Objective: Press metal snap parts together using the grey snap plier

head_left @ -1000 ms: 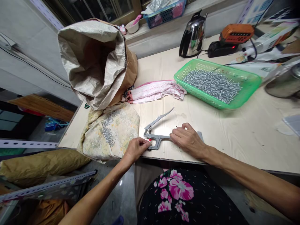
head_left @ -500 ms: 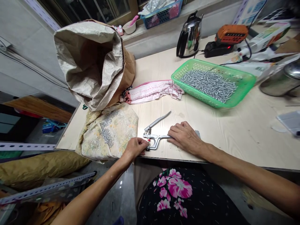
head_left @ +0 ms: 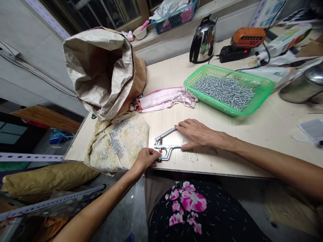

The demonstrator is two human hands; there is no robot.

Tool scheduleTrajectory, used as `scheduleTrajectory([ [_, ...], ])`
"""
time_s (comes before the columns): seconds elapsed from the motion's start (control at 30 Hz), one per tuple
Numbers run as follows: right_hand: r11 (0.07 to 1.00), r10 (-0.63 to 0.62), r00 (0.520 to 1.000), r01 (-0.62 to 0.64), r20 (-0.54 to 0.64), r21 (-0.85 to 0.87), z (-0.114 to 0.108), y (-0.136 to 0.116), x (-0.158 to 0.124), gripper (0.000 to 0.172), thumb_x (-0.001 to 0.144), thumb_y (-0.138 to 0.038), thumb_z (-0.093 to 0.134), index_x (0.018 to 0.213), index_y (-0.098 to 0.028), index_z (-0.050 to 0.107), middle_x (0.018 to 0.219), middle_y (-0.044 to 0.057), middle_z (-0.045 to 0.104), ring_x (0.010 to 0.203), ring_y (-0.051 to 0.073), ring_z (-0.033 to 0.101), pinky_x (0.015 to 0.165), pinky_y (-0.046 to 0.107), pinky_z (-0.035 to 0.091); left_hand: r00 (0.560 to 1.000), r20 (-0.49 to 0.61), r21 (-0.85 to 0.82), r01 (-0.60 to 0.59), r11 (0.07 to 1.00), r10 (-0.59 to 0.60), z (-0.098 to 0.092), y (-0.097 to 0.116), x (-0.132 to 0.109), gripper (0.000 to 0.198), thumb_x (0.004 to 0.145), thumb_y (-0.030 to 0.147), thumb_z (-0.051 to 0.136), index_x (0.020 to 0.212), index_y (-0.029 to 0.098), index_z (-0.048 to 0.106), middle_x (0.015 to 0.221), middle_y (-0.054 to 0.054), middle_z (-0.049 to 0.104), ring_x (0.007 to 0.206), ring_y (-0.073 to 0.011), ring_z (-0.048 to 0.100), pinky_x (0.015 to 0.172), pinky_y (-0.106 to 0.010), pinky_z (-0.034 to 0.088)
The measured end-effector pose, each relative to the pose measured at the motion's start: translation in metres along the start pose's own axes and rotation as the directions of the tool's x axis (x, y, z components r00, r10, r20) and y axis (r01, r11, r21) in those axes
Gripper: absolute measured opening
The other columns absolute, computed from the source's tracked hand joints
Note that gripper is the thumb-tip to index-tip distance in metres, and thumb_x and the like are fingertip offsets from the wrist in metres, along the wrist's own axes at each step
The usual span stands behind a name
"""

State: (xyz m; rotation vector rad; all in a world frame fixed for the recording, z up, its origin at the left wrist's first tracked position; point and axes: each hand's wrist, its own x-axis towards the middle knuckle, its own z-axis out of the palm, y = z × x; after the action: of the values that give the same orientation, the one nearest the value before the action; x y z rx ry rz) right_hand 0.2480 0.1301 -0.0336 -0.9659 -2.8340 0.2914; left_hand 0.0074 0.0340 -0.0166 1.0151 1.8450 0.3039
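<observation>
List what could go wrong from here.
Pinching: the left grip is right at the head of the pliers while the right grip spans both handles, so a squeeze might nip skin.
Spilling: small metal pieces lie loose on the cloth, which seems to overhang the front of the table; a tug could scatter them.
Slipping: the pliers lie near that edge, so a knock might send them off.

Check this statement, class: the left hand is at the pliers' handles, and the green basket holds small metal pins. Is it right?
Not quite: the head view shows the right hand at the pliers' handles, with the left hand at their other end. The green basket does hold small metal pins.
</observation>
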Motion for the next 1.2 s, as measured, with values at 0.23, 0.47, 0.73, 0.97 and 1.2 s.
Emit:
scheduleTrajectory([
  [0.23, 0.999, 0.029, 0.998, -0.027, -0.047, 0.046, 0.001, -0.016, -0.014, 0.043, 0.077, -0.039, 0.072, 0.109, -0.016, 0.055, 0.103, 0.012, 0.059, 0.092, 0.027, 0.05, 0.075, 0.037, 0.042, 0.787, -0.138, 0.624, -0.402, 0.67, 0.601, 0.009, 0.003, -0.013, 0.025, 0.087, 0.036, 0.06, 0.102, 0.016, 0.064, 0.101, -0.009, 0.063, 0.093, -0.0226, 0.061, 0.082, -0.037, 0.053],
  [0.47, 0.989, 0.103, 0.994, -0.099, -0.036, 0.111, 0.006, -0.017, -0.022, 0.071, 0.062, -0.043, 0.084, 0.117, -0.014, 0.051, 0.109, 0.014, 0.055, 0.098, 0.03, 0.05, 0.077, 0.04, 0.045, 0.515, 0.35, 0.637, -0.743, 0.204, 0.783, 0.026, 0.04, 0.026, 0.067, 0.081, 0.034, 0.07, 0.138, 0.016, 0.04, 0.139, -0.016, 0.047, 0.127, -0.0298, 0.044, 0.104, -0.046, 0.041],
  [0.73, 0.992, 0.065, 0.996, -0.058, -0.057, 0.108, 0.007, -0.027, -0.028, 0.012, 0.086, -0.024, 0.066, 0.092, -0.016, 0.059, 0.092, 0.007, 0.057, 0.083, 0.02, 0.05, 0.072, 0.032, 0.04, 0.571, 0.344, 0.656, -0.714, 0.245, 0.745, 0.034, 0.042, 0.024, 0.022, 0.09, 0.03, 0.059, 0.108, 0.018, 0.058, 0.1, -0.008, 0.06, 0.096, -0.0234, 0.053, 0.084, -0.037, 0.047],
  [0.97, 0.994, 0.052, 0.997, -0.046, -0.063, 0.101, 0.012, -0.02, -0.02, 0.011, 0.091, -0.027, 0.06, 0.088, -0.016, 0.061, 0.088, 0.007, 0.058, 0.083, 0.02, 0.051, 0.072, 0.032, 0.039, 0.608, 0.242, 0.696, -0.652, 0.302, 0.756, 0.044, 0.037, 0.021, 0.015, 0.093, 0.028, 0.054, 0.101, 0.018, 0.061, 0.097, -0.008, 0.063, 0.096, -0.0238, 0.056, 0.083, -0.038, 0.05],
  [1.2, 0.993, 0.074, 0.994, -0.066, -0.08, 0.093, 0.003, 0.015, -0.014, 0.021, 0.092, -0.032, 0.058, 0.105, -0.016, 0.063, 0.097, 0.009, 0.061, 0.088, 0.022, 0.052, 0.075, 0.033, 0.035, 0.449, 0.097, 0.661, -0.696, 0.28, 0.888, 0.08, -0.001, -0.002, 0.036, 0.096, 0.026, 0.048, 0.131, 0.018, 0.049, 0.143, -0.016, 0.049, 0.136, -0.0306, 0.041, 0.109, -0.055, 0.038],
])
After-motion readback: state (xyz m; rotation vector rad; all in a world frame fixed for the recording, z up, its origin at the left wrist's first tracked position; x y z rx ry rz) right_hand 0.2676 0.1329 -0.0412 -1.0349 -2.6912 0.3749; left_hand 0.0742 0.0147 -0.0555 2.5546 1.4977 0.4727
